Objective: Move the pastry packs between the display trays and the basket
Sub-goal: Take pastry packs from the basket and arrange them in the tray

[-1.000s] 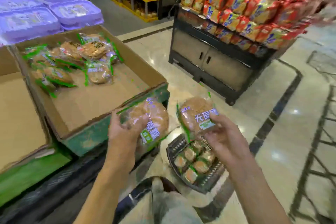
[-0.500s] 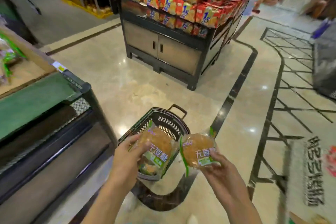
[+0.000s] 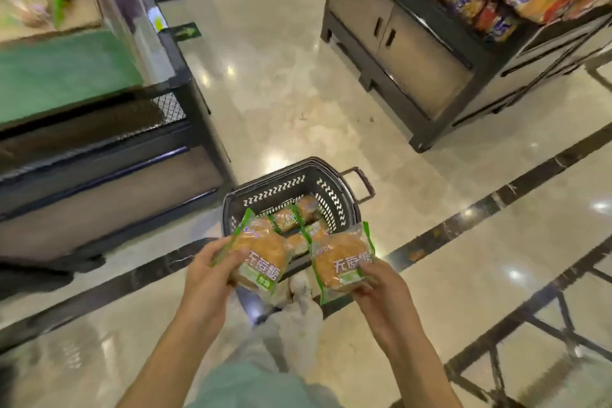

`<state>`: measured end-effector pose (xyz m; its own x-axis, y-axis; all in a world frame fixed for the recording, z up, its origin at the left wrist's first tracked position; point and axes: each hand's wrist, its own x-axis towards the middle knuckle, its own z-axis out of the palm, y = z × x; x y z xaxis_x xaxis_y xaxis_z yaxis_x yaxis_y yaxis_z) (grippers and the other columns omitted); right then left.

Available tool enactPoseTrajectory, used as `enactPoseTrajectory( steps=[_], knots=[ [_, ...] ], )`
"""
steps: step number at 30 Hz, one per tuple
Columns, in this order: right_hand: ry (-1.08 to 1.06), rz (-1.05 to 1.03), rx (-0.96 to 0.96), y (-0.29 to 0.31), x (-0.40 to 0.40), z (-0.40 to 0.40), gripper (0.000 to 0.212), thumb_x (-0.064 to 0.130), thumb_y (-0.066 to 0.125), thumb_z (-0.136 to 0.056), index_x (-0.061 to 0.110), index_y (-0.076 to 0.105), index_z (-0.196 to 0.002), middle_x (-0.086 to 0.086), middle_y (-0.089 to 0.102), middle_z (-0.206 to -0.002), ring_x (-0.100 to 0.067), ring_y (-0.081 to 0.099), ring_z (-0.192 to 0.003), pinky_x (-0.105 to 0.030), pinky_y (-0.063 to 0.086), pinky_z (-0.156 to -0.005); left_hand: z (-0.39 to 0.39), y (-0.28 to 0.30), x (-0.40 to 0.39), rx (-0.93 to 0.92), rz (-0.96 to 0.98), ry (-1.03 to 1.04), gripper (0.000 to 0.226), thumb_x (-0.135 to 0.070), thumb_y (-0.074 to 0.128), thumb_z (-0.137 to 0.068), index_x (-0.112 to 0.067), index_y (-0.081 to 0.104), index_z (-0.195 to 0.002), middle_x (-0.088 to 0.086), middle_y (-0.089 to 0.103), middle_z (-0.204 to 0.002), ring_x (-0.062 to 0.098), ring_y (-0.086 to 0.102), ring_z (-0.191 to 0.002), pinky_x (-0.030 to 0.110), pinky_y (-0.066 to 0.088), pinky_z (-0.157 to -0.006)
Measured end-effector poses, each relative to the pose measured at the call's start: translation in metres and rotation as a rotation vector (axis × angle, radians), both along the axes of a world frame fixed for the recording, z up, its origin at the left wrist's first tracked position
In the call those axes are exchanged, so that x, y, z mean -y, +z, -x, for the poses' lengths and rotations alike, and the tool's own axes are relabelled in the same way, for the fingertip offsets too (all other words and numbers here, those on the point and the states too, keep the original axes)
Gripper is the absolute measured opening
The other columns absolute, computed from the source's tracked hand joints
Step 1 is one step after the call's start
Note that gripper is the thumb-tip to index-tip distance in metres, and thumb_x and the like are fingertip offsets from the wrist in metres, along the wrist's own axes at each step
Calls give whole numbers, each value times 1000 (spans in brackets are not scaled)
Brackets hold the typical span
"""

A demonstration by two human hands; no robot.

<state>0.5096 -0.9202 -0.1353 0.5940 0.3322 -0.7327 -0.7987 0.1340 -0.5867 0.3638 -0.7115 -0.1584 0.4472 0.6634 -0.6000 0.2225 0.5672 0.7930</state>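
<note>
Head view: left hand [image 3: 212,278] gripping one pastry pack [image 3: 260,257] at its 1 o'clock; right hand [image 3: 381,288] pinching another pack [image 3: 341,262] at 11 o'clock, above basket [image 3: 281,189].

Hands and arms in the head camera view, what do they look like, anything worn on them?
The left hand and right hand are bare: no gloves, and no rings, watch or bracelet show. Both forearms are uncovered right down to the bottom edge of the picture, so no sleeve shows. Fingernails look short and unpainted. No marks or tattoos are visible.
</note>
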Motion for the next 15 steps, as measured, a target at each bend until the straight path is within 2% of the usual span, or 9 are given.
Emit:
enactPoseTrajectory(
  steps=[4,6,7,10,13,15],
  knots=[
    [199,189,45,-26,-24,-61,20,4,71,-78,2,67,-98,-15,73,-91,-25,69,-77,-37,49,-75,-40,-34,-12,-18,96,189,35,-2,71,-86,-3,64,-120,16,72,-105,15,71,-72,24,55,-55],
    [301,254,68,-41,-37,-93,21,8,75,-75,7,69,-95,-14,72,-90,-26,64,-80,-37,44,-78,-62,-53,-21,-41,128,280,35,-1,70,-88,0,63,-123,20,70,-109,15,70,-72,25,56,-57],
    [348,284,81,-50,-44,-108,17,5,74,-79,8,68,-94,-14,72,-88,-26,64,-78,-36,46,-75,-73,-63,-25,-60,134,323,35,-1,71,-88,0,63,-123,22,70,-110,16,70,-72,27,57,-58],
    [484,384,87,-89,-67,-154,14,0,71,-86,10,63,-92,-15,72,-87,-23,68,-68,-29,53,-58,-99,-90,-34,-81,177,425,33,-2,73,-88,-10,64,-119,20,70,-114,20,69,-78,38,57,-74],
    [628,486,116,-144,-94,-199,24,0,75,-84,7,62,-103,-27,71,-100,-31,70,-81,-39,57,-71,-119,-125,-44,-105,200,462,38,-3,75,-87,-17,64,-120,15,70,-122,32,71,-96,54,54,-93],
    [789,526,170,-190,-115,-223,33,-3,75,-83,10,60,-109,-23,72,-103,-33,70,-88,-47,57,-80,-133,-157,-50,-142,191,496,40,-2,76,-86,-11,62,-123,20,68,-124,35,70,-104,55,56,-93]
  ],
)
